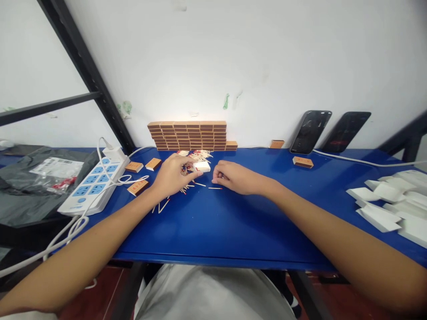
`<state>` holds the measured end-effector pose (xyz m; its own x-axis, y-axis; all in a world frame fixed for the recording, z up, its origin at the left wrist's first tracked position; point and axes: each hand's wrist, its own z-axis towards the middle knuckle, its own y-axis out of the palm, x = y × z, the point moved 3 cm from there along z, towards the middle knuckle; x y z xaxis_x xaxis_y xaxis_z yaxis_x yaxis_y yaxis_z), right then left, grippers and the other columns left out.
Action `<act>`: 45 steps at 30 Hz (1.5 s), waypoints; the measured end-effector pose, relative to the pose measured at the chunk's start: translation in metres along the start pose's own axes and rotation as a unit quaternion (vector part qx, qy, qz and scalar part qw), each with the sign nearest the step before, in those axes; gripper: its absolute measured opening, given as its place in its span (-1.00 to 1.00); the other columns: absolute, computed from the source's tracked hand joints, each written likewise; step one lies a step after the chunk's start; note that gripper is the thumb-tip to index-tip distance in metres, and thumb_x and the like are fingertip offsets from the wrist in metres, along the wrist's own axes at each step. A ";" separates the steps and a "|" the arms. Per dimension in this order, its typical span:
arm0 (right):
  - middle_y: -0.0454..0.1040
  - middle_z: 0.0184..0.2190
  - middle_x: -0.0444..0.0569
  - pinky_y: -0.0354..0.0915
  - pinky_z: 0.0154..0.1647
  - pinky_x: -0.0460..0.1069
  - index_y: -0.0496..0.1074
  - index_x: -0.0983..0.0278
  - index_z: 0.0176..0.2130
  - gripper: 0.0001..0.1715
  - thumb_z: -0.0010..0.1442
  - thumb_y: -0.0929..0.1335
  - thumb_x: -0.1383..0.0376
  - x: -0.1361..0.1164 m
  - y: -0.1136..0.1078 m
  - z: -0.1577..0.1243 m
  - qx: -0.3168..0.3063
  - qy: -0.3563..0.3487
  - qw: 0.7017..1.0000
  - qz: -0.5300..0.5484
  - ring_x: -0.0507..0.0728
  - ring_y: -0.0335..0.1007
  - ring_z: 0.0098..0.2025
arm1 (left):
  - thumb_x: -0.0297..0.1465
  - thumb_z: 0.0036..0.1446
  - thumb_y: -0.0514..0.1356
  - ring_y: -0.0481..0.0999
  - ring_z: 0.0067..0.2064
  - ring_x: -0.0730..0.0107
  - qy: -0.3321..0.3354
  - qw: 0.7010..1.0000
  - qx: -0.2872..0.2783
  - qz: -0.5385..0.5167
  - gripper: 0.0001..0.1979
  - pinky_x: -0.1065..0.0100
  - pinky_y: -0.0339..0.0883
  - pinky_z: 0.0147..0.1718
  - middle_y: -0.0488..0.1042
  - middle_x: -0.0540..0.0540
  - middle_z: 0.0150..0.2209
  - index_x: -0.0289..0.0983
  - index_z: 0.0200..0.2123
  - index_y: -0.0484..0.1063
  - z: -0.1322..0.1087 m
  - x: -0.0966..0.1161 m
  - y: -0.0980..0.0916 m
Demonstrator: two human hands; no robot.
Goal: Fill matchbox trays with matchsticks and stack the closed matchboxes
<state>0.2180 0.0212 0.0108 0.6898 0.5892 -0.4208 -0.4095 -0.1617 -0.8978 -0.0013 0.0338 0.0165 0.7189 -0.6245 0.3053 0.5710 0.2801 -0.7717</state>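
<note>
My left hand (175, 174) grips a small white matchbox tray (202, 166) between thumb and fingers, with some matches showing inside it. Behind and under that hand lies a heap of loose matches (201, 155) with red heads. My right hand (235, 177) is just right of the tray, its fingers curled together; what they hold, if anything, is hidden. A single match (215, 188) lies on the blue table below the right fingertips. More matches (163, 206) are scattered near my left wrist.
A stacked wall of matchboxes (188, 136) stands against the wall. Loose matchboxes (153, 164) lie left, another (303, 162) right near two phones (310, 132). White empty trays (393, 200) pile up at right. A power strip (95, 182) with cables is at left.
</note>
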 end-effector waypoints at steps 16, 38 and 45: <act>0.61 -0.35 0.01 0.37 -0.35 -0.04 0.57 0.33 -0.26 -0.82 0.25 0.43 0.24 0.029 -0.024 0.006 0.067 0.119 0.972 0.192 0.06 0.44 -0.39 | -0.10 0.17 0.39 0.56 -0.15 0.15 0.007 1.000 -0.004 -0.001 -0.71 0.17 0.39 -0.13 0.65 -0.05 -0.23 -0.19 -0.21 0.60 0.000 -0.002 0.000; 0.58 -0.42 -0.02 0.31 -0.37 -0.03 0.57 0.30 -0.35 -0.66 0.16 0.48 0.05 0.026 -0.023 0.003 0.013 0.109 0.981 0.157 0.06 0.40 -0.41 | -0.16 0.16 0.42 0.56 -0.14 0.14 0.013 1.000 -0.003 -0.009 -0.74 0.22 0.36 -0.18 0.66 -0.08 -0.23 -0.21 -0.21 0.62 0.000 0.000 0.000; 0.64 -0.35 0.03 0.38 -0.37 -0.04 0.55 0.29 -0.35 -0.90 0.10 0.47 0.28 0.027 -0.017 0.005 0.033 0.160 0.961 0.223 0.07 0.48 -0.39 | -0.15 0.15 0.42 0.56 -0.14 0.14 0.018 1.000 0.000 -0.012 -0.71 0.21 0.37 -0.18 0.66 -0.08 -0.23 -0.22 -0.19 0.62 0.000 0.000 0.000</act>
<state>0.2406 0.0441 0.0157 0.5811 0.1983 -0.7893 -0.7364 -0.2848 -0.6137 -0.0013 0.0338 0.0169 0.6900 -0.6567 0.3043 0.5889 0.2649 -0.7636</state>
